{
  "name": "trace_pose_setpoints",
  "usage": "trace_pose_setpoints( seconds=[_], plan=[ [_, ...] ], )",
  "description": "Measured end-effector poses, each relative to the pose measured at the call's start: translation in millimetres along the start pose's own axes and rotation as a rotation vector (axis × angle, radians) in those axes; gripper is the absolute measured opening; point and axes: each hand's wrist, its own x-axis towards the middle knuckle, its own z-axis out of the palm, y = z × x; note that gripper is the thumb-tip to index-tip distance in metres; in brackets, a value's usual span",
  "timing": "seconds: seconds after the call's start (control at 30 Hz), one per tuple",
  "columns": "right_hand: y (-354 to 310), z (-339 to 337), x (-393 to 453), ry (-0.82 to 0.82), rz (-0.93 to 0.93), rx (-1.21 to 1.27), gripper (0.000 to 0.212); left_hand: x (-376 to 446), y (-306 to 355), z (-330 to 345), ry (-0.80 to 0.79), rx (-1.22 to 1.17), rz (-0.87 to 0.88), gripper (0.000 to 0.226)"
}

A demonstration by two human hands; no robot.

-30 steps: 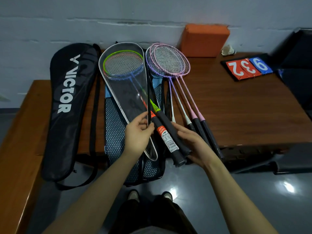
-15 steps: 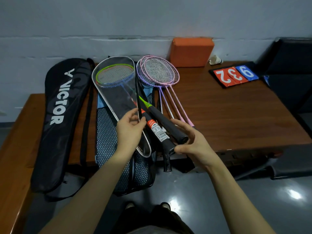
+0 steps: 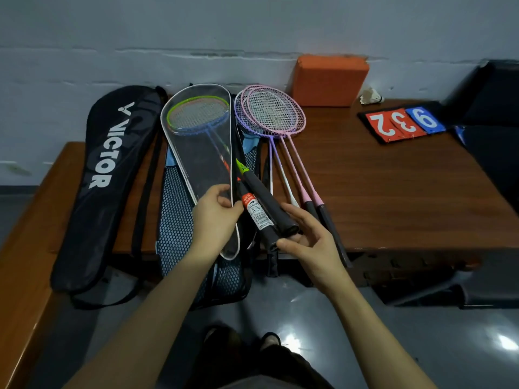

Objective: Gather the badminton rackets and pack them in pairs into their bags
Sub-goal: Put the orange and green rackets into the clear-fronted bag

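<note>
Rackets: green- and blue-framed pair (image 3: 196,116) sit head-first in the clear white-edged cover (image 3: 202,153), handles out, slightly deeper than a second ago. Left hand (image 3: 216,220) pinches the cover's edge; right hand (image 3: 306,240), fingers loosely curled, cradles the black grips (image 3: 269,211). Pink/purple rackets (image 3: 269,113) wait right of cover on desk (image 3: 393,192). Black bag left reads "VICTOR" (image 3: 106,144); scoreboard (image 3: 404,123) digits 2, 3, 9 upside down.

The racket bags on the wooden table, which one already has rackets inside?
The clear, white-edged bag in the middle: green and blue racket heads show through it. The black VICTOR bag lies flat to its left; the blue mesh bag lies underneath.
</note>
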Motion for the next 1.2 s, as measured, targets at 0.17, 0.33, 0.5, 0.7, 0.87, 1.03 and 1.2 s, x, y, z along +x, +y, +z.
trace_pose_setpoints(
  seconds=[0.17, 0.33, 0.5, 0.7, 0.87, 1.03, 1.2],
  plan=[
    [5, -6, 0, 0.036, 0.032, 0.027, 0.060, -24, -15, 10, -0.033, 0.032, -0.045, 0.038],
    [15, -3, -3, -0.010, 0.093, -0.029, 0.061, -25, -16, 10, -0.025, -0.260, -0.178, 0.030],
    [23, -1, 5, 0.067, 0.068, -0.186, 0.056, -33, -7, 18, -0.042, -0.438, -0.222, 0.030],
    [19, -10, 16, 0.036, 0.021, -0.438, 0.055, -27, 2, 16, -0.055, -0.489, -0.241, 0.035],
    [10, -9, 21, -0.033, 0.153, -0.192, 0.053, -22, 10, 16, -0.057, -0.491, -0.257, 0.035],
    [7, -12, 19, -0.090, 0.283, 0.047, 0.042, -22, 16, 11, -0.044, -0.515, -0.241, 0.031],
    [4, -10, 27, -0.096, 0.387, 0.198, 0.034, -20, 18, 3, -0.037, -0.508, -0.232, 0.029]
  ],
)
